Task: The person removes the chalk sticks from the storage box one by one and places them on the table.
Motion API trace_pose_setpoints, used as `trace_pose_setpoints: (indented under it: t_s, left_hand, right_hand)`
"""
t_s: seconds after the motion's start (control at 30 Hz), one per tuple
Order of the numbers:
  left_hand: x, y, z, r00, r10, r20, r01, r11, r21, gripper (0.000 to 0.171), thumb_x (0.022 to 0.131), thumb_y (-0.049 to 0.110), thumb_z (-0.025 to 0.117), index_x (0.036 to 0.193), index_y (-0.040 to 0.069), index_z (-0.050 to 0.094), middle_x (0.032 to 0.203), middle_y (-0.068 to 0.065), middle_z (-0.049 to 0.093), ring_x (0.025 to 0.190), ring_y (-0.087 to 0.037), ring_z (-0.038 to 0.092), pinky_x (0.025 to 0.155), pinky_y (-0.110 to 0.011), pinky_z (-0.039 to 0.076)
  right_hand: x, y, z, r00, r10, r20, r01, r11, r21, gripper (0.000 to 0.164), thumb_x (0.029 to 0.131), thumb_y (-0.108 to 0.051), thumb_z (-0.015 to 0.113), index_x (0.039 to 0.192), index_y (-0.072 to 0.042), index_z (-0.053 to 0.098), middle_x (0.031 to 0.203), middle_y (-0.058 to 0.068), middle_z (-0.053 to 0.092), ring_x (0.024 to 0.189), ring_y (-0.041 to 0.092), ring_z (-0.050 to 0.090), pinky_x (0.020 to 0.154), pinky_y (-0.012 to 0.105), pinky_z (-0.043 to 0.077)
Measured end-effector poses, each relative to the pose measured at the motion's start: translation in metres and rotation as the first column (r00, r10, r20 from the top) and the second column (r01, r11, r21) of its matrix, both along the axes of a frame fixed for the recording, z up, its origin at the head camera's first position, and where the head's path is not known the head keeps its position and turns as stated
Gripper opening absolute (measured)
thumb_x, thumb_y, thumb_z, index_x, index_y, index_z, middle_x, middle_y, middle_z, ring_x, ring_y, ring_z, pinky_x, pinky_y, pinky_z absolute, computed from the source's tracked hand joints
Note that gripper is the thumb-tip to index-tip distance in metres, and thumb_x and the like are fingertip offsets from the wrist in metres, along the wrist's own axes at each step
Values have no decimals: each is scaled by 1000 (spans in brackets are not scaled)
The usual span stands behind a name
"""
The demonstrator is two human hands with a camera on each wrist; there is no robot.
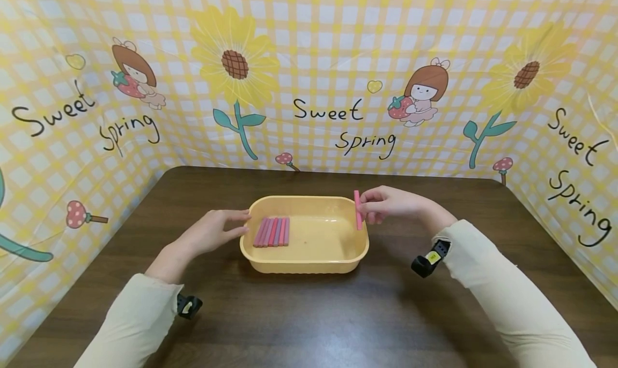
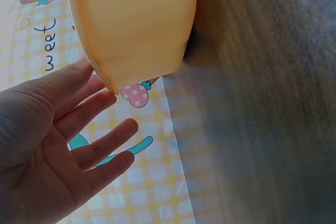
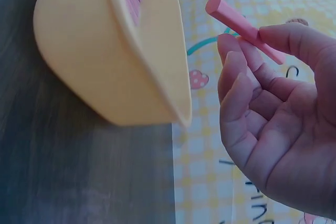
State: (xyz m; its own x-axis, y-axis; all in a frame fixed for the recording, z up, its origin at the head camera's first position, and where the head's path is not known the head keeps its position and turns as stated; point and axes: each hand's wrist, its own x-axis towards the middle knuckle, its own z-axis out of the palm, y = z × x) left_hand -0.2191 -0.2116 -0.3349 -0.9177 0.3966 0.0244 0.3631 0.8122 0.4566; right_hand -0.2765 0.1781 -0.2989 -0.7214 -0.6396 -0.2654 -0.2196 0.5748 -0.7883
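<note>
In the head view a pale yellow plastic basin stands on the table. Several pink and mauve sticks lie side by side in its left part. My right hand pinches one pink stick between thumb and fingertips, near the basin's right rim. The right wrist view shows this stick's flat-sided form, tilted in the grip, its free end towards the basin. My left hand touches the basin's left rim with thumb and index fingertips; its other fingers extend loosely below the rim in the left wrist view.
The dark wooden table extends around the basin. Behind it and at both sides hangs a yellow checked cloth with printed flowers and lettering. Each wrist wears a black camera strap.
</note>
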Motion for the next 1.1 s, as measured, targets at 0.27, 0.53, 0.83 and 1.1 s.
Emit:
trace_pose_setpoints:
  t_s: [0.27,0.53,0.83,1.1]
  left_hand:
    - [0,0,-1,1000,-4,-10,4,1000,8,41,92,22,59,127,1,57,135,-18,52,126,-38,48,103,-54,39]
    - [1,0,-1,1000,8,4,-8,1000,3,41,92,24,58,127,2,56,136,-18,52,126,-38,47,103,-55,39]
    - [1,0,0,1000,12,2,-12,1000,6,42,92,23,59,127,1,56,136,-18,52,126,-39,47,104,-55,38]
    - [2,0,0,1000,13,1,-13,1000,9,41,92,22,59,127,1,56,135,-18,52,126,-39,47,104,-55,38]
  right_hand:
    - [4,30,-10,1000,-29,-9,29,999,-32,25,95,-24,51,98,-1,60,77,4,61,71,15,58,67,29,52]
    - [7,56,-23,996,-80,42,82,995,-58,26,95,-26,52,95,1,56,73,0,58,72,15,57,70,30,50]
    - [8,73,-38,992,-90,91,98,992,-83,25,96,-23,51,95,2,54,73,0,58,70,11,56,67,28,50]
    - [10,79,-49,989,-94,110,102,992,-70,25,96,-25,52,99,-1,56,78,1,61,72,10,58,67,26,52]
